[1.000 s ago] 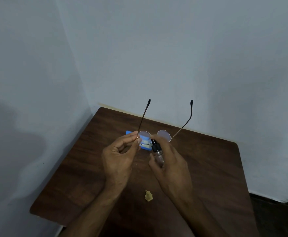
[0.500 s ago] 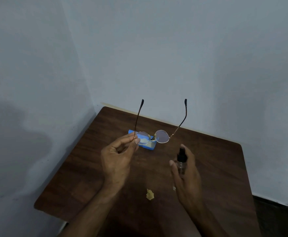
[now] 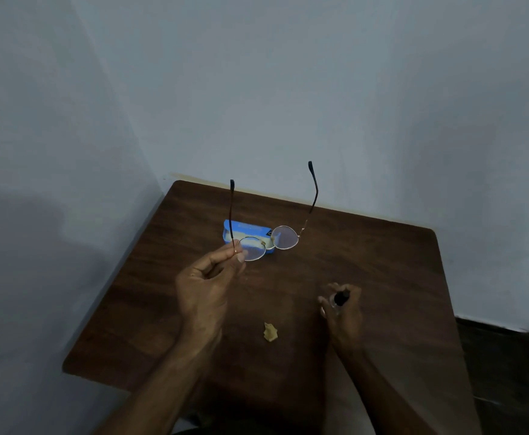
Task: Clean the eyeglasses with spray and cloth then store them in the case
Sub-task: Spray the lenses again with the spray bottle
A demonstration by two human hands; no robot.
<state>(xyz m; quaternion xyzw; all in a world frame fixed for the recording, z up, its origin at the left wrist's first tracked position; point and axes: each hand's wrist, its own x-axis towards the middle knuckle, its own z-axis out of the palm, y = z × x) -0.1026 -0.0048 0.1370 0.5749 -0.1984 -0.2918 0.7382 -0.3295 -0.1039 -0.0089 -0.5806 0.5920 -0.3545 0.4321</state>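
Note:
My left hand (image 3: 206, 285) pinches the left rim of the thin gold-framed eyeglasses (image 3: 283, 237), holding them above the table with both arms unfolded and pointing away from me. Behind the lenses an open blue case (image 3: 246, 229) lies on the table. My right hand (image 3: 341, 304) is low at the right, close to the tabletop, wrapped around a small clear spray bottle (image 3: 339, 299) with a black cap. A small crumpled yellowish cloth (image 3: 270, 332) lies on the table between my forearms.
The dark wooden table (image 3: 382, 277) stands in a corner, with pale walls (image 3: 288, 89) close behind it and on its left. Its right edge drops to a dark floor (image 3: 508, 372).
My right hand has carried the spray bottle away from the lenses, down and to the right, toward the tabletop. The left hand keeps holding the glasses, slightly tilted.

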